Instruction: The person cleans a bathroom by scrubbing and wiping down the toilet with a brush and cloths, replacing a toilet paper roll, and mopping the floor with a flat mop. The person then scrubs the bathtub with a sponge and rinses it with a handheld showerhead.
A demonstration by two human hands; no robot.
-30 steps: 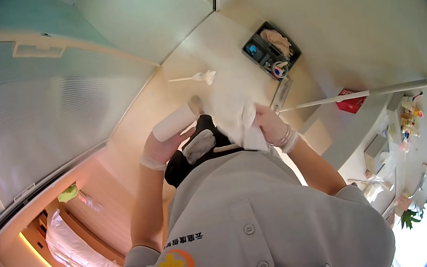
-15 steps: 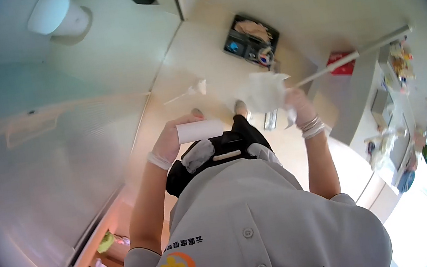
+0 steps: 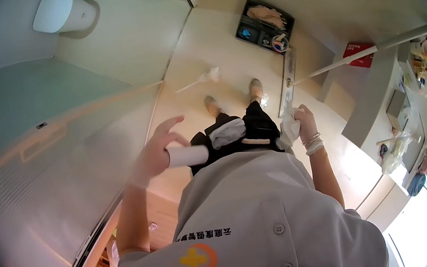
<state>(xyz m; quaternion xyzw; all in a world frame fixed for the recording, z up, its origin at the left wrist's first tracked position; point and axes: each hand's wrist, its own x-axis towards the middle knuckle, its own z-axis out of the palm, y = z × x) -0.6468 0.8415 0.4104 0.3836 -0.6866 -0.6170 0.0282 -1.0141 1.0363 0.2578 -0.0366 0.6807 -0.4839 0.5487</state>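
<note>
White roll (image 3: 188, 156) was in our left hand (image 3: 163, 143), nearer to us than the dark caddy (image 3: 257, 44) and well to its left. We had the roll against our palm, with the upper fingers (image 3: 170, 122) stretched out wide above it; how the rest bent we could not tell, as the roll and blur hid them. Nearer to us than the caddy and slightly to its right, our right hand (image 3: 307, 121) had its fingers closed on a crumpled white sheet (image 3: 289, 131), which hung down beside our black trousers (image 3: 259, 119). We had a grey cloth (image 3: 227, 133) bunched at our waist, on the near side of the caddy. Inside the caddy lay a beige cloth (image 3: 267, 15). To the caddy's left, a pale stick-handled tool (image 3: 211, 76) was on the floor (image 3: 211, 38); its head was blurred. We saw a white pole (image 3: 371, 50) slanting to the caddy's right, a red box (image 3: 360, 55) just behind it, and a bench (image 3: 378, 102) bearing small things farther right.
</note>
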